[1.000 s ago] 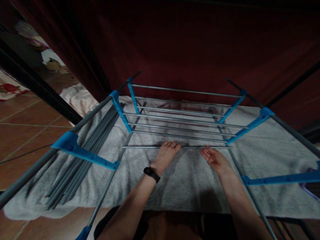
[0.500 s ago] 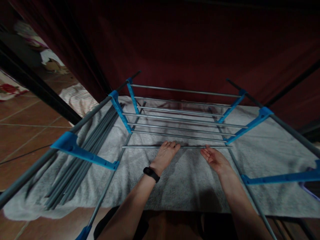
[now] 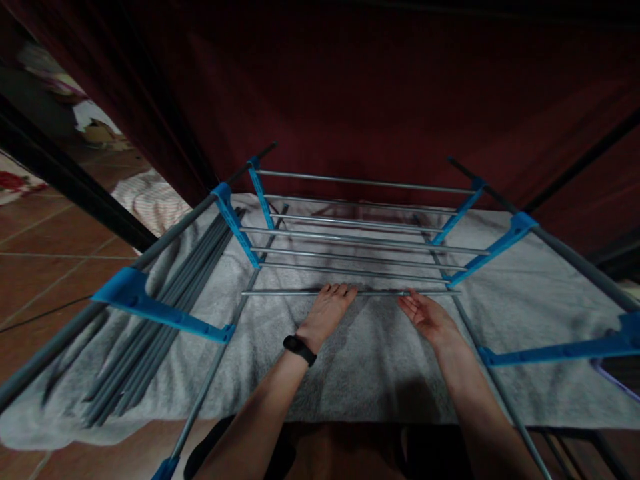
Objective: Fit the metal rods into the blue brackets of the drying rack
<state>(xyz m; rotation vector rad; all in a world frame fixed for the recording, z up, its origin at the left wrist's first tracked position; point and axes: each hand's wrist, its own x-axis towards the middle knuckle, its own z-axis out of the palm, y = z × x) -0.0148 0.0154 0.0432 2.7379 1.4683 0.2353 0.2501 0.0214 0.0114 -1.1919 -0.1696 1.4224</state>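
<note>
A grey metal rod [image 3: 377,293] lies crosswise over the two lower side tubes of a part-built rack with blue plastic brackets. My left hand [image 3: 331,308], a black band on its wrist, is palm down with its fingers curled over the rod near its middle. Further right, my right hand [image 3: 426,316] is turned palm up, its fingers loosely stretched and the fingertips at the rod. Behind both hands, several crossbars [image 3: 350,237] run between a left blue bracket [image 3: 237,227] and a right blue bracket [image 3: 495,250]. A nearer left bracket [image 3: 160,310] and right bracket [image 3: 560,353] have no crossbar between them.
A bundle of loose grey tubes [image 3: 170,313] lies on the grey towel [image 3: 360,373] at the left. Long side tubes [image 3: 55,353] slope toward me. A dark red curtain [image 3: 350,93] hangs behind, and tiled floor [image 3: 65,280] shows at left.
Both hands stay at the rod with hardly any movement. The whole scene has shifted slightly left in the view.
</note>
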